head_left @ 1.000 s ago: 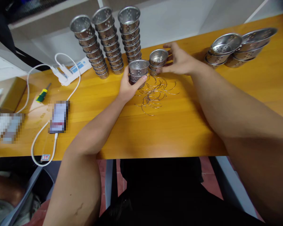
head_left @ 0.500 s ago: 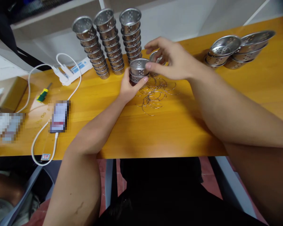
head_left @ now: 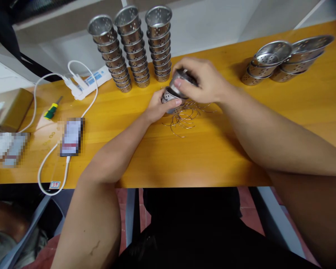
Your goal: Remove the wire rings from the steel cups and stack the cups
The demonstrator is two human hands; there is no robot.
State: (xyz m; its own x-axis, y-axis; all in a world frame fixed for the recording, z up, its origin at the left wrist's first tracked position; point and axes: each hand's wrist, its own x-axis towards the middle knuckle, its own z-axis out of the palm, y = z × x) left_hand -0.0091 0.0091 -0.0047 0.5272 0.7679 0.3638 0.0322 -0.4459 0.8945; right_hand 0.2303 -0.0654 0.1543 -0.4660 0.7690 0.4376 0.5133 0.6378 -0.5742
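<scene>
My left hand [head_left: 161,106] is wrapped round a perforated metal cup [head_left: 168,95], its thumb across the near side. Just above and right of it, my right hand [head_left: 203,80] grips another metal cup [head_left: 179,89], tilted, with its lower edge close to or touching the first cup's rim. My right fingers and palm cover much of this second cup. Under the hands lies a loose tangle of thin curved wires [head_left: 182,118] on the wooden table [head_left: 184,160].
Tall stacks of the same cups [head_left: 134,48] rise at the back. Shorter stacks with wide rims [head_left: 271,56] stand at right. Leftward are a power strip [head_left: 98,79], a phone [head_left: 72,137] on a white cable, a green-yellow screwdriver [head_left: 52,110] and a cardboard box [head_left: 14,108].
My right hand has closed on a metal cup and tilted it above the one in my left hand. My left hand has shifted slightly right and down.
</scene>
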